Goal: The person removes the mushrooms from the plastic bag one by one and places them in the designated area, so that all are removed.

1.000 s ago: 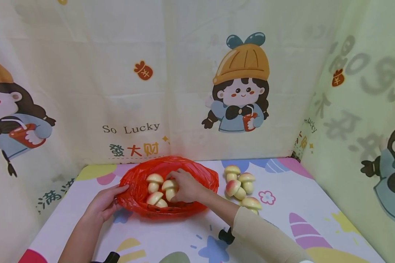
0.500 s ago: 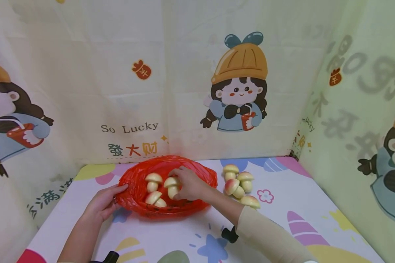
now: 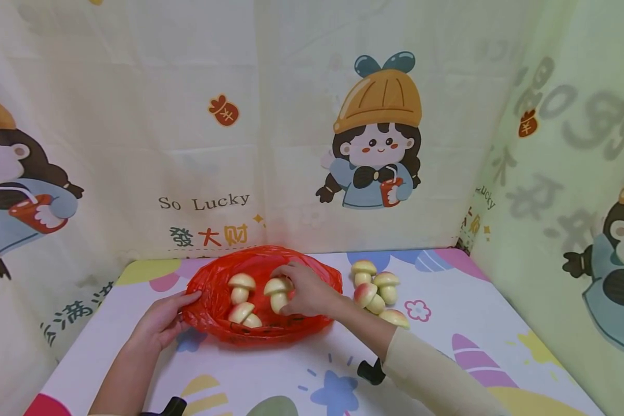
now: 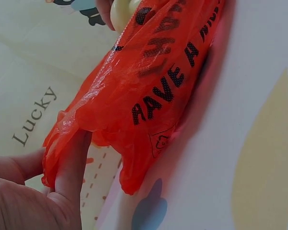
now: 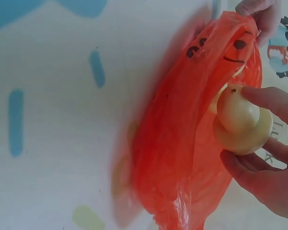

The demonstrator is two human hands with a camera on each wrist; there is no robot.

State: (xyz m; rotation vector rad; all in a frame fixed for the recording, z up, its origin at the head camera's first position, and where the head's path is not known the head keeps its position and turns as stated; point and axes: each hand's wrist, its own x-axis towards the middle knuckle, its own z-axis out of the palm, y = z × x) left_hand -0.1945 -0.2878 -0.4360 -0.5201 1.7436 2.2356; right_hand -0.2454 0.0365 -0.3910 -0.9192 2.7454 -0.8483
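Note:
A red plastic bag (image 3: 213,312) lies on the table with its mouth spread wide. My left hand (image 3: 162,320) pinches the bag's left edge between thumb and fingers, as the left wrist view also shows. Over the bag's mouth my right hand (image 3: 307,293) grips a toy mushroom (image 3: 278,294) with a pale stem and cream cap. The right wrist view shows thumb and fingers around this held mushroom (image 5: 240,120). Inside the bag are two more mushrooms, an upright one (image 3: 241,288) and a tilted one (image 3: 244,315) with a pinkish cap.
Right of the bag several mushrooms (image 3: 387,287) stand and lie in a cluster on the patterned table (image 3: 249,381). A printed cloth (image 3: 291,144) hangs behind, and another cloth wall (image 3: 551,231) rises at the right.
My right hand has shifted slightly to the right with the mushroom, away from the two others in the bag. My left hand keeps its hold on the bag's edge.

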